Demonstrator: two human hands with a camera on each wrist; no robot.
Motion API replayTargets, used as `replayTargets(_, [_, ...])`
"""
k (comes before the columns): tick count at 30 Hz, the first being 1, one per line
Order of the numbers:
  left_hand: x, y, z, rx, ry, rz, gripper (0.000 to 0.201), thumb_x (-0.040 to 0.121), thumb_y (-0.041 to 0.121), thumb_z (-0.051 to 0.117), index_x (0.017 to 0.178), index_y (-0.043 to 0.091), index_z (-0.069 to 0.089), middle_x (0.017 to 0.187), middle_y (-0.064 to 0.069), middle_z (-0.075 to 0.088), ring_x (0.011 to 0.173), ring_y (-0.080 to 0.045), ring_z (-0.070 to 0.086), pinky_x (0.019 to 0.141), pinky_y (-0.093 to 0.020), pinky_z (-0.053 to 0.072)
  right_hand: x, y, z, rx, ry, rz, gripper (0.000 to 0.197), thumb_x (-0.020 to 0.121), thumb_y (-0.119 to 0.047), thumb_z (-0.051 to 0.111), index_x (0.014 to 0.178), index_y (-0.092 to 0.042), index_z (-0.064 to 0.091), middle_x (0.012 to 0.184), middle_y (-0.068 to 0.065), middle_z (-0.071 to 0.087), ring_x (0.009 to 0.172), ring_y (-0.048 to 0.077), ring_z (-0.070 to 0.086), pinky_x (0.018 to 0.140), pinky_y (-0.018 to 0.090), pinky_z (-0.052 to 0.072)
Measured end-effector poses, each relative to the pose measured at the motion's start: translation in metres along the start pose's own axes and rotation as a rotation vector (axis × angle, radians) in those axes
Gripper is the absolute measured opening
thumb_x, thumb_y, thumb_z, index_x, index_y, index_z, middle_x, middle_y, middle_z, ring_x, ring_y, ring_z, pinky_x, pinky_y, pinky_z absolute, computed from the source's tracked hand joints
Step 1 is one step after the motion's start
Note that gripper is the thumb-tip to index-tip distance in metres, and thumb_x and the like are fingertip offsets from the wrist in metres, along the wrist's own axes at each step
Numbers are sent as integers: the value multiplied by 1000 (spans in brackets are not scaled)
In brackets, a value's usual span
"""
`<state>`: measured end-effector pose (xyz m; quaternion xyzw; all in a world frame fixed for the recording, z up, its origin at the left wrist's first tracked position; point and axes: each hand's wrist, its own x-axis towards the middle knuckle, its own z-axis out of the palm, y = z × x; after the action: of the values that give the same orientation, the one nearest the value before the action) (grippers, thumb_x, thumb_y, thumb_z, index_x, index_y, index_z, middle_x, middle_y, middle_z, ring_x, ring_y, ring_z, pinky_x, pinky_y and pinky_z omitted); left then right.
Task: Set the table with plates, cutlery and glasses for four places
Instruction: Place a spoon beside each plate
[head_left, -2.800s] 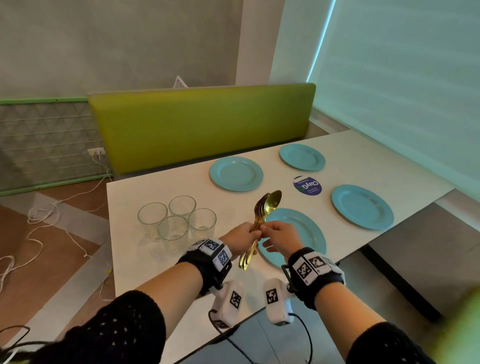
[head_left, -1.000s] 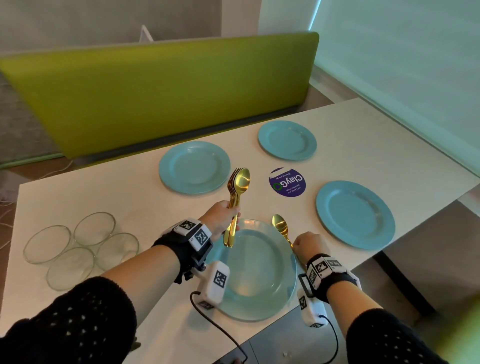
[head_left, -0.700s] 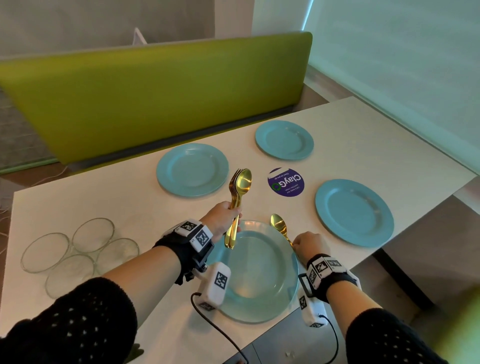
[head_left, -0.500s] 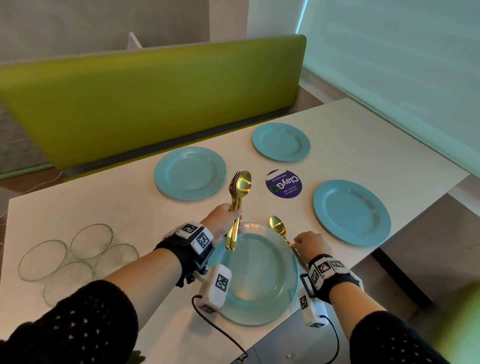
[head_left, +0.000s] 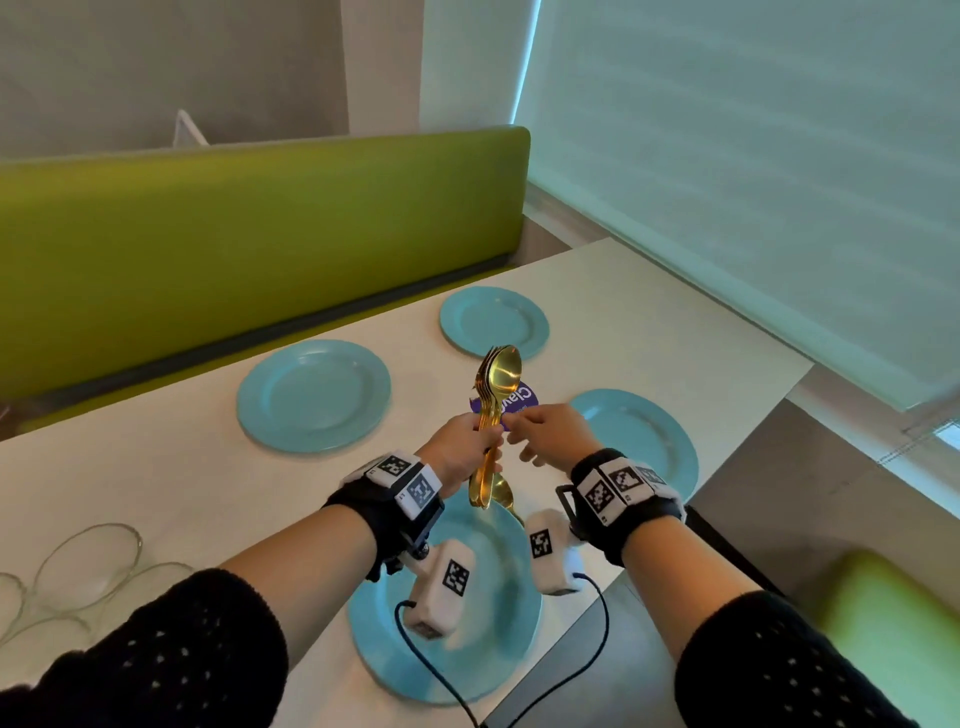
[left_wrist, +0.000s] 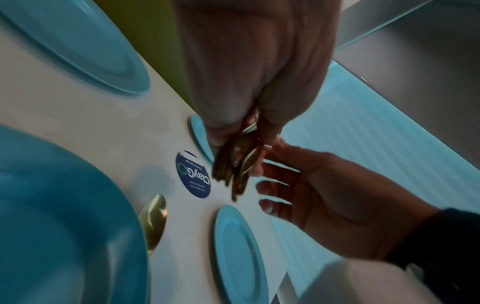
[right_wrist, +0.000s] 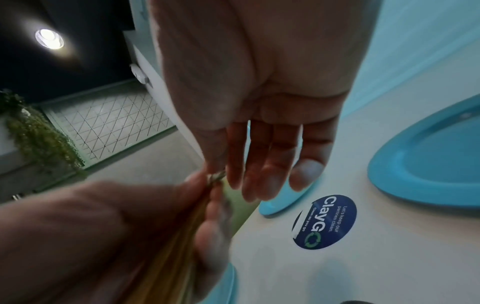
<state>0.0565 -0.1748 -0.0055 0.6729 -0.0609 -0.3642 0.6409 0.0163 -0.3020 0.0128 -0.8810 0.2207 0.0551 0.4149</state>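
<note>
My left hand (head_left: 485, 441) grips a bundle of gold cutlery (head_left: 500, 371) upright above the table, bowls and tines up. My right hand (head_left: 511, 423) is beside it, thumb and index finger pinching a piece at the bundle's neck (right_wrist: 217, 176), the other fingers spread. One gold spoon (left_wrist: 153, 216) lies on the table right of the near blue plate (head_left: 493, 639); in the head view the bundle mostly hides it. Three more blue plates lie at the far left (head_left: 313, 396), far right (head_left: 493, 321) and right (head_left: 644, 441). Clear glasses (head_left: 88, 556) stand at the left edge.
A round purple sticker (head_left: 527, 397) lies on the white table (head_left: 156, 478) between the plates. A green bench back (head_left: 260, 234) runs along the far side. A blind covers the window on the right. The table's near edge is just under my wrists.
My right hand let go of the spoon beside the near plate and rose to the bundle. My left hand lifted the bundle higher and moved it to the right.
</note>
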Motion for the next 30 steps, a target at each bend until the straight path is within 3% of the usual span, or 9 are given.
replayTargets(4, [12, 8, 21, 3, -34, 13, 25, 102, 14, 35, 85, 11, 53, 76, -3, 49, 64, -11, 46, 58, -22, 47, 13, 9, -10, 113, 46, -25, 23, 94, -22, 54, 96, -7, 71, 71, -5, 63, 57, 8, 56, 60, 22, 48])
replayTargets(8, [35, 15, 34, -13, -22, -26, 19, 102, 16, 35, 101, 6, 52, 79, -4, 50, 66, -12, 47, 60, -24, 48, 37, 21, -30, 128, 10, -18, 21, 92, -22, 55, 77, -15, 68, 72, -2, 66, 62, 9, 58, 65, 24, 51])
replayTargets(14, [82, 38, 58, -14, 22, -53, 25, 101, 19, 37, 83, 11, 53, 72, -4, 50, 63, -13, 46, 60, -23, 42, 88, 36, -66, 301, -3, 46, 28, 93, -14, 52, 66, -14, 58, 70, 6, 63, 59, 16, 57, 65, 31, 51])
replayTargets(18, [108, 46, 66, -42, 126, -96, 26, 102, 14, 35, 79, 10, 46, 69, -5, 48, 59, -14, 46, 41, -15, 47, 122, 60, -104, 315, 14, 93, 19, 92, -11, 49, 74, -14, 54, 72, 4, 64, 61, 16, 58, 60, 26, 49])
replayTargets(21, [121, 47, 69, -20, 160, -108, 26, 102, 15, 36, 78, 11, 45, 69, -5, 48, 59, -14, 47, 37, -14, 44, 145, 90, -134, 190, 8, 137, 18, 91, -12, 52, 74, -16, 55, 78, 5, 65, 64, 16, 60, 62, 27, 51])
replayTargets(23, [129, 46, 69, -3, 188, -116, 25, 101, 16, 37, 79, 11, 46, 70, -4, 49, 59, -14, 49, 43, -17, 45, 157, 112, -152, 32, 6, 172, 17, 91, -15, 55, 74, -17, 57, 82, 6, 67, 69, 17, 62, 64, 28, 53])
replayTargets(25, [137, 44, 68, -11, 220, -118, 23, 101, 16, 39, 80, 11, 48, 72, -4, 51, 61, -14, 50, 50, -21, 45, 168, 131, -166, -177, 21, 210, 13, 90, -20, 57, 78, -15, 60, 93, 9, 70, 83, 22, 66, 75, 33, 57])
replayTargets(27, [144, 43, 67, -20, 237, -115, 24, 100, 16, 39, 79, 11, 49, 72, -5, 51, 61, -16, 50, 56, -24, 45, 175, 146, -176, -424, 13, 243, 15, 90, -23, 57, 89, -11, 66, 104, 10, 70, 99, 25, 65, 88, 35, 54])
replayTargets(30, [151, 43, 67, -29, 240, -112, 26, 101, 16, 39, 78, 10, 49, 71, -5, 51, 60, -17, 49, 57, -25, 45, 179, 165, -186, -669, 1, 281, 30, 92, -29, 53, 112, -12, 67, 117, 6, 66, 109, 22, 61, 92, 29, 50])
